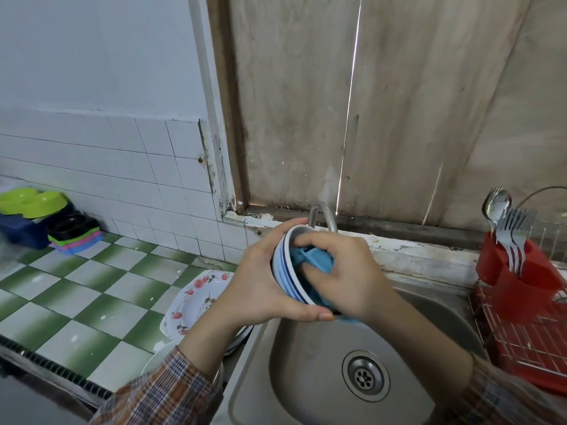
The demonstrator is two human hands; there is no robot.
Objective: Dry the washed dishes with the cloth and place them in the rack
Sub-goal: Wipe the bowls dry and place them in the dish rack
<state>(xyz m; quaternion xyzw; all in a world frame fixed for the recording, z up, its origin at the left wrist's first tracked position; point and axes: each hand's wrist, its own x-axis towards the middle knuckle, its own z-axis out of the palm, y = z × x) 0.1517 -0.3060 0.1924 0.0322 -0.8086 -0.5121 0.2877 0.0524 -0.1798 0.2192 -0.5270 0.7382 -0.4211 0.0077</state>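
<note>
Fingers [310, 239] of the right hand [346, 277] curl round one blue cloth [316, 257], pressing it inside one striped bowl [285, 271]. The left hand [260, 280] grips that bowl's rim above the sink [322, 363]. One flowered plate [196, 299] lies on the worktop [76, 302] at eight o'clock, and one red rack [527, 332] stands at three.

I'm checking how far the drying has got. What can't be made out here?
Head view only.
- Inside of the striped bowl: covered by the blue cloth and the right hand.
- Dishes stacked under the flowered plate: hidden by the left forearm.
- The red rack: cut off by the right edge, contents unclear.
</note>
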